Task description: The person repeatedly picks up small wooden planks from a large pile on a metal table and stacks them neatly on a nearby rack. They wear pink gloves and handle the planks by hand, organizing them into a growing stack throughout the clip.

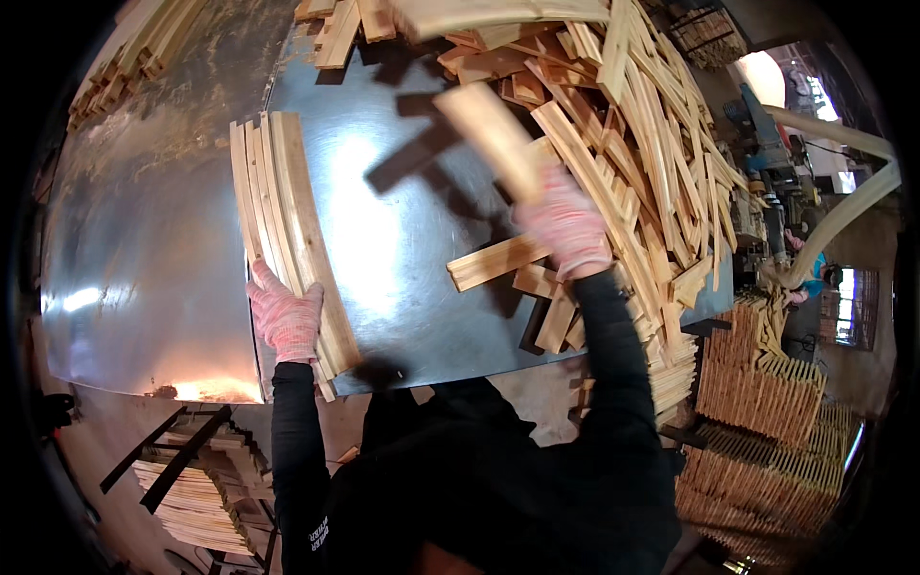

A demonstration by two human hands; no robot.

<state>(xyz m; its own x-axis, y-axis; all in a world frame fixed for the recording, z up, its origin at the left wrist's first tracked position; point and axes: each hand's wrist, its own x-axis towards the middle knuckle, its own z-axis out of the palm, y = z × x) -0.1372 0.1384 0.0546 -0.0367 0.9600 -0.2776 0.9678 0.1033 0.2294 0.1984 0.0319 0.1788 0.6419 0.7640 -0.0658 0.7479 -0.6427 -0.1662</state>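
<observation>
My left hand (pixel 287 311), in a pink-and-white knitted glove, grips the near part of a row of long wooden slats (pixel 299 201) lying side by side on the metal table (pixel 393 335). Its fingers reach over the row's left edge, with the thumb on top. My right hand (pixel 563 225), gloved alike, is closed around the lower end of a shorter wooden board (pixel 489 134). That board is raised above the table and blurred by motion, its far end tilted up to the left. Beneath the right hand lie several short wood pieces (pixel 494 263).
A jumbled heap of wooden slats (pixel 661 144) covers the table's right side. More slats (pixel 134 57) lie at the far left. Stacked wood (pixel 757 374) stands on the right, and another stack (pixel 192 503) sits below the table's left edge. Another person (pixel 815 278) is at the far right.
</observation>
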